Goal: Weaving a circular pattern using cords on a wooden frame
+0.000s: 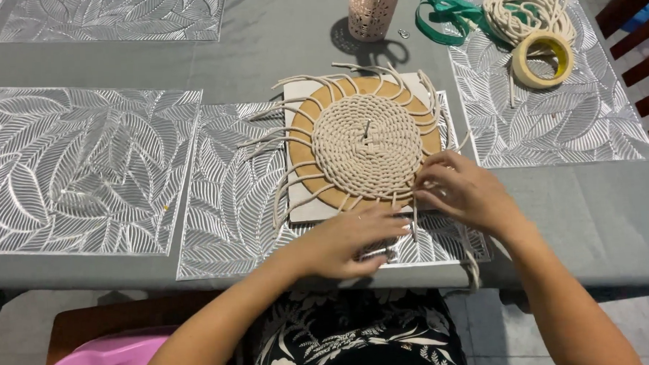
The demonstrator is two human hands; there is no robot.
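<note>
Near the desk's front edge, a coiled rope mat [367, 145] lies on a round board [315, 143]. The right hand [462, 191] pinches a loose cord [414, 211] at the mat's near rim; the left hand [356, 239] lies just beside it, fingers curled, grip unclear. A tape roll [543, 59] sits toward the far right corner.

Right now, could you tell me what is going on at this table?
A person is weaving cream cord into a round coiled mat on a tan disc over a white square board. The right hand pinches cord at the mat's near edge; the left hand rests beside it. A roll of beige tape lies farther back.
</note>
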